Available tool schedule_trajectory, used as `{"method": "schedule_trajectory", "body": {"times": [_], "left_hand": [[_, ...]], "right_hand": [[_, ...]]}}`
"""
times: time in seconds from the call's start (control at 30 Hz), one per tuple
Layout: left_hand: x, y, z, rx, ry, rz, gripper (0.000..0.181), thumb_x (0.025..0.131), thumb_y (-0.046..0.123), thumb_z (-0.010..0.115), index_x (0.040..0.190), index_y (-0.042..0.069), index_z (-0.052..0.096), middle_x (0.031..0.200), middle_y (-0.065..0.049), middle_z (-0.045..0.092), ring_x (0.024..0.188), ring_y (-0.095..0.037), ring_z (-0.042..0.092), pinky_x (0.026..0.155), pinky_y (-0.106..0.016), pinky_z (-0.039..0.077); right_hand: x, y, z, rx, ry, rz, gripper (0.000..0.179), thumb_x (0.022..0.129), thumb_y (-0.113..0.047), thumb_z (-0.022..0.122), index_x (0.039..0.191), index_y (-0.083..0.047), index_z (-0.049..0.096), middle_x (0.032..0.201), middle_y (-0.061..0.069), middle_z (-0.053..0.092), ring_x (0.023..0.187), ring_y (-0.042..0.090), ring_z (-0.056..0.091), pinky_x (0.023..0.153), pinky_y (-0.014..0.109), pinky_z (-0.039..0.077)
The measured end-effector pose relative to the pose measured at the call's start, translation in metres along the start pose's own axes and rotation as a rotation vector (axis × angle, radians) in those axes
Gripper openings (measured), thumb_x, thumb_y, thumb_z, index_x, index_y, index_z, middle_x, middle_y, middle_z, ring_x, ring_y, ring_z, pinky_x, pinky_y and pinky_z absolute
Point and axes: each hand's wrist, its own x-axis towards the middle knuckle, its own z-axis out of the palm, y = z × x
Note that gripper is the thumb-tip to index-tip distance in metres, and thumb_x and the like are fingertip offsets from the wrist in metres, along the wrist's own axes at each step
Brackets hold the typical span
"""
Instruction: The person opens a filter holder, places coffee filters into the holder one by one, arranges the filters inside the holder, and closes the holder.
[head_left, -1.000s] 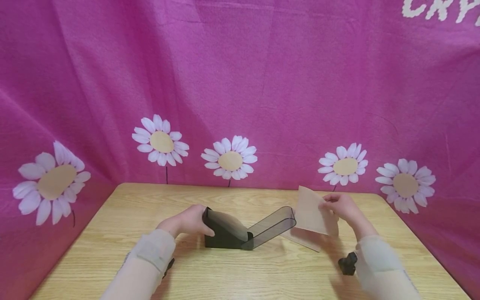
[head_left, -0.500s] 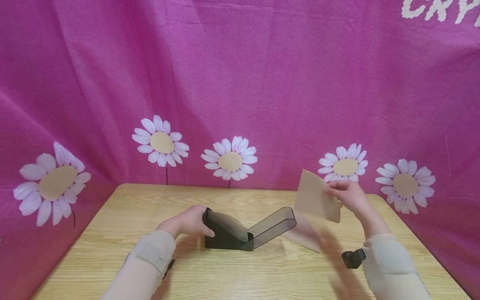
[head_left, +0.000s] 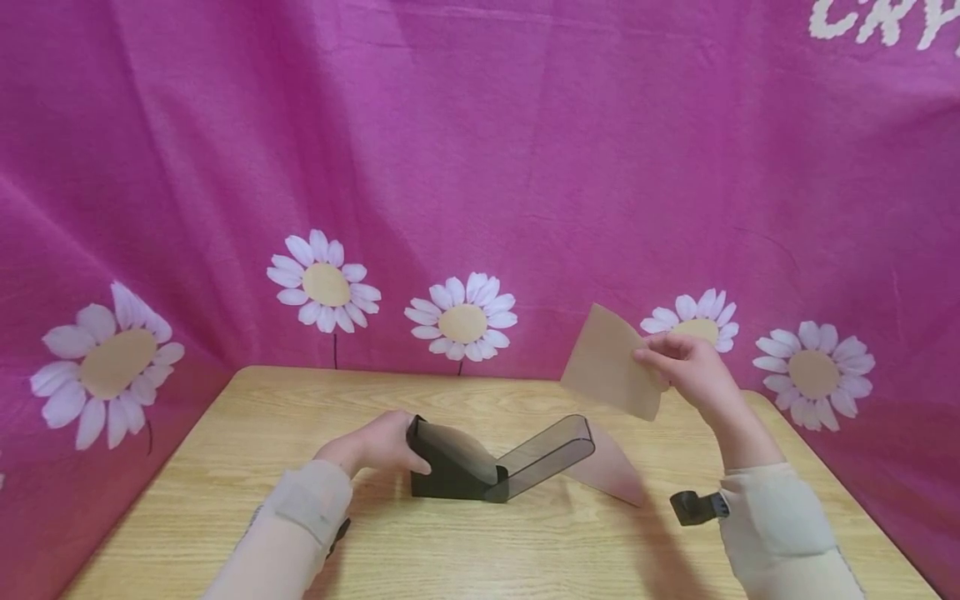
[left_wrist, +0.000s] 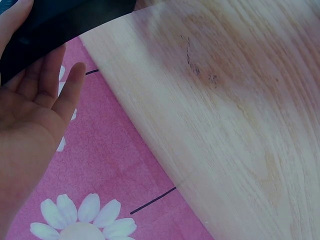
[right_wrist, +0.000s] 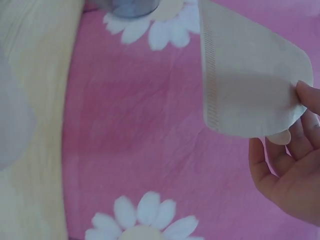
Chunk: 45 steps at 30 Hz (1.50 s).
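A black coffee filter holder (head_left: pixel 450 479) stands mid-table, its smoky see-through lid (head_left: pixel 551 450) swung out to the right. My left hand (head_left: pixel 382 442) grips the holder's back end, thumb on the near side; in the left wrist view its fingers lie along the black wall (left_wrist: pixel 65 35). Raised above the table at the right, my right hand (head_left: pixel 697 375) pinches a tan paper coffee filter (head_left: pixel 611 362) by its edge. The right wrist view shows the filter's crimped seam (right_wrist: pixel 211 75). Another paper filter (head_left: pixel 611 471) lies on the table, partly behind the lid.
The wooden table (head_left: pixel 375 550) ends at a pink cloth (head_left: pixel 525 167) printed with white daisies, hanging behind and at both sides. A black camera mount (head_left: pixel 693 507) juts from the right wrist's band.
The right hand has lifted the pinched coffee filter up off the other one, then slightly leftward, uncovering more of the filter on the table. The left hand and holder stay put.
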Motion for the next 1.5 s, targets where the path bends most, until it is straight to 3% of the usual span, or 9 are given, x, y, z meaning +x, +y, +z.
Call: {"method": "schedule_trajectory", "body": {"times": [0.17,0.3,0.43,0.67,0.83,1.03,1.27,1.5], "left_hand": [[0.001,0.0,0.0,0.011,0.004,0.017,0.028,0.068,0.012,0.081,0.084,0.006,0.059,0.076,0.0,0.057,0.07,-0.014,0.048,0.068,-0.029,0.044],[0.002,0.0,0.0,0.014,0.007,0.038,0.027,0.068,0.011,0.081,0.083,0.005,0.059,0.075,0.001,0.058,0.069,-0.013,0.048,0.068,-0.028,0.044],[0.002,-0.001,0.0,0.011,0.003,0.027,0.027,0.068,0.012,0.081,0.083,0.006,0.059,0.075,0.001,0.057,0.069,-0.013,0.048,0.068,-0.028,0.044],[0.001,-0.002,0.001,-0.007,0.007,0.05,0.027,0.067,0.01,0.081,0.083,0.005,0.06,0.075,0.001,0.059,0.069,-0.012,0.05,0.068,-0.028,0.045],[0.0,-0.003,0.001,-0.016,0.002,0.042,0.028,0.067,0.009,0.081,0.083,0.005,0.059,0.075,0.0,0.059,0.068,-0.013,0.05,0.067,-0.028,0.045],[0.0,-0.002,0.0,-0.014,0.002,0.02,0.028,0.067,0.01,0.081,0.082,0.005,0.059,0.073,0.0,0.057,0.068,-0.013,0.049,0.066,-0.028,0.045],[0.001,-0.004,0.001,0.011,0.002,0.079,0.026,0.066,0.011,0.081,0.079,0.005,0.059,0.07,0.002,0.056,0.065,-0.01,0.047,0.063,-0.025,0.043],[0.002,-0.004,0.001,0.02,0.009,0.083,0.027,0.066,0.011,0.081,0.082,0.005,0.061,0.073,0.001,0.059,0.068,-0.011,0.049,0.068,-0.026,0.045]], "right_hand": [[-0.002,-0.019,0.008,0.074,0.018,-0.034,0.005,0.087,-0.022,0.066,0.091,-0.023,0.064,0.077,-0.027,0.059,0.078,-0.008,0.053,0.069,0.015,0.045],[-0.002,-0.032,0.022,0.103,-0.013,-0.073,0.012,0.086,-0.017,0.066,0.095,-0.009,0.064,0.075,-0.023,0.062,0.077,-0.006,0.057,0.067,0.017,0.048],[-0.001,-0.042,0.042,0.085,-0.078,-0.109,0.022,0.086,-0.011,0.064,0.099,0.006,0.061,0.074,-0.011,0.065,0.071,-0.001,0.058,0.063,0.023,0.05],[0.001,-0.045,0.082,-0.01,-0.162,-0.2,0.015,0.085,-0.009,0.065,0.094,0.003,0.066,0.085,0.015,0.07,0.073,0.009,0.06,0.067,0.026,0.049],[-0.001,-0.039,0.112,-0.028,-0.183,-0.229,0.009,0.084,-0.008,0.066,0.089,-0.001,0.067,0.088,0.013,0.07,0.082,0.017,0.064,0.074,0.033,0.05],[-0.003,-0.034,0.139,-0.041,-0.187,-0.228,0.006,0.084,-0.009,0.066,0.087,-0.004,0.068,0.084,0.008,0.07,0.082,0.014,0.062,0.087,0.044,0.046],[-0.003,-0.028,0.157,-0.074,-0.171,-0.187,0.006,0.083,-0.01,0.067,0.085,-0.004,0.068,0.08,0.006,0.07,0.08,0.013,0.062,0.084,0.041,0.045],[-0.005,-0.027,0.17,-0.074,-0.178,-0.204,0.007,0.082,-0.009,0.068,0.083,-0.003,0.067,0.077,0.006,0.069,0.077,0.012,0.06,0.074,0.033,0.046]]}}
